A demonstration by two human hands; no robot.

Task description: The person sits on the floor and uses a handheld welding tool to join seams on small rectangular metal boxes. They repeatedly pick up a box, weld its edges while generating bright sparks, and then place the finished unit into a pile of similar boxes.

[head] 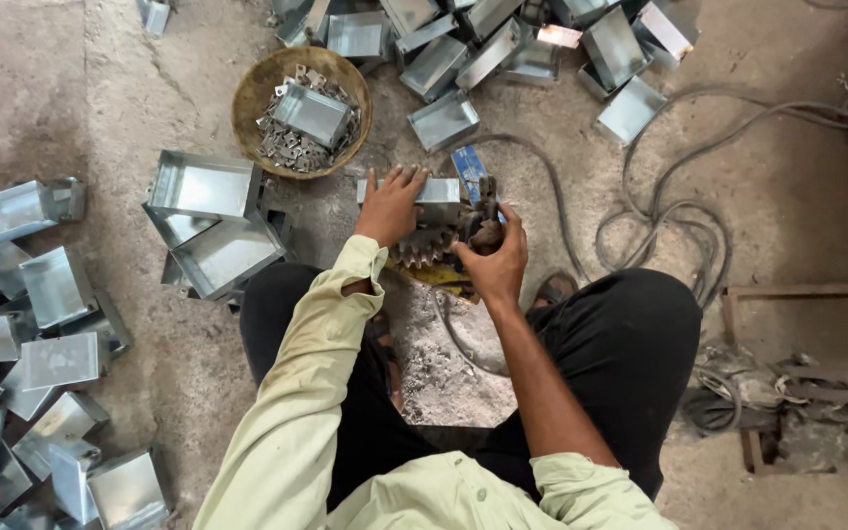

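My left hand [391, 204] presses flat on a small grey sheet-metal box [441, 199] that lies on the concrete floor between my knees. My right hand [494, 257] is wrapped around the handle of a rusty, dark welding electrode holder [484, 211] with toothed jaws, held just to the right of the box. A thick grey cable [554, 186] runs from the holder away to the right. A small blue packet [467, 169] lies just beyond the box. My knees in black trousers frame the spot on both sides.
A woven basket [247, 98] with small metal clips and one box sits ahead on the left. Open metal boxes [210, 218] lie stacked at left, more are heaped at the top [503, 44] and far left [31, 334]. Coiled cables [679, 216] and a wooden frame [807, 294] are on the right.
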